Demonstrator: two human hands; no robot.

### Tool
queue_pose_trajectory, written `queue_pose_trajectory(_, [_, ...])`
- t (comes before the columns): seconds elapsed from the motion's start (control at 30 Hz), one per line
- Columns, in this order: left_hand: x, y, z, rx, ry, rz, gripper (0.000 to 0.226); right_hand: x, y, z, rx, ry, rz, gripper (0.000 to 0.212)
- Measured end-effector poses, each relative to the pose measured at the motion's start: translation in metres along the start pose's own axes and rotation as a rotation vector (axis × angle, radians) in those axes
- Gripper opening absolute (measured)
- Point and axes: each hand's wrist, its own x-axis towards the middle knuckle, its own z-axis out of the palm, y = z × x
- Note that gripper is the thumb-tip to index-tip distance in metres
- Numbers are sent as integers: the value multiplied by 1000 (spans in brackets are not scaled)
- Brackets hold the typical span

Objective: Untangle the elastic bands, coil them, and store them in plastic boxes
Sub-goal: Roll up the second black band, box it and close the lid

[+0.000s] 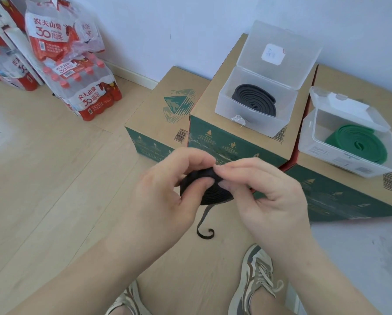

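A black elastic band (pixel 209 193) is wound into a flat coil between both hands at mid-frame, and its loose tail curls down below them. My left hand (pixel 167 189) pinches the coil from the left; my right hand (pixel 265 192) grips it from the right with fingers on top. A clear plastic box (pixel 240 120) with its lid up holds a coiled black band (pixel 255 100). To its right, a second clear box (pixel 340 159) holds a coiled green band (pixel 358 142).
Both boxes stand on cardboard cartons (pixel 167 114) against a white wall. Shrink-wrapped packs of red-capped water bottles (pixel 85 92) are stacked at the left on the pale wood floor. My two shoes (pixel 256 283) show at the bottom.
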Motion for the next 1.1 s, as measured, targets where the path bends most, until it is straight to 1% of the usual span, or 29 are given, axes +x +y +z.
queue_pose_trajectory(0.07, [2, 2, -1, -129, 30, -125, 35, 3, -1, -2, 60, 33, 86, 38])
queue_pose_trajectory(0.1, [3, 2, -2, -194, 47, -164, 35, 4, -1, -3, 89, 46, 120, 43])
queue_pose_trajectory(0.17, [7, 1, -5, -297, 102, -199, 30, 5, -1, -4, 146, 51, 164, 49])
queue_pose_trajectory(0.23, [9, -1, -7, -341, 141, -211, 28, 6, -2, -4, 161, 51, 168, 53])
queue_pose_trajectory(0.3, [8, -4, -6, -307, 94, -231, 32, 6, -1, -3, 110, 47, 121, 53])
queue_pose_trajectory(0.33, [6, -5, -5, -233, 51, -215, 38, 7, 1, -4, 52, 33, 73, 51])
queue_pose_trajectory(0.37, [4, -5, -4, -129, 13, -160, 45, 7, 2, -4, -19, 10, 12, 49])
queue_pose_trajectory(0.43, [-1, -7, -3, 82, -52, 12, 56, 5, 3, -3, -128, -34, -80, 46])
queue_pose_trajectory(0.5, [-2, -9, -2, 159, -94, 92, 55, 3, 1, 0, -119, -29, -69, 43])
queue_pose_trajectory(0.57, [-2, -7, -2, 110, -51, 68, 50, 2, -3, 1, 3, 19, 41, 46])
queue_pose_trajectory(0.67, [2, 0, -4, -169, 42, -89, 52, 5, -3, -1, 174, 62, 187, 50])
queue_pose_trajectory(0.73, [3, 0, -5, -305, 76, -155, 57, 5, -4, -1, 222, 89, 210, 50])
queue_pose_trajectory(0.77, [3, -1, -5, -314, 65, -151, 57, 6, -5, -1, 219, 103, 192, 48])
queue_pose_trajectory(0.8, [3, -2, -6, -279, 41, -125, 54, 6, -5, -1, 189, 105, 152, 47])
queue_pose_trajectory(0.83, [2, -2, -6, -195, 12, -83, 49, 6, -5, -1, 128, 91, 96, 45])
queue_pose_trajectory(0.9, [1, -5, -5, 7, -29, 47, 39, 5, -1, -2, -22, 35, -26, 37])
queue_pose_trajectory(0.93, [1, -6, -4, 64, -41, 98, 37, 4, 1, -2, -67, 11, -57, 33])
queue_pose_trajectory(1.0, [1, -6, -3, 104, -48, 138, 34, 3, 1, -1, -68, 5, -59, 27])
queue_pose_trajectory(1.03, [1, -5, -3, 104, -25, 137, 33, 3, 1, -1, -47, 21, -45, 27])
queue_pose_trajectory(1.1, [1, -2, -4, 27, 46, 58, 33, 4, -1, -1, 5, 47, 1, 32])
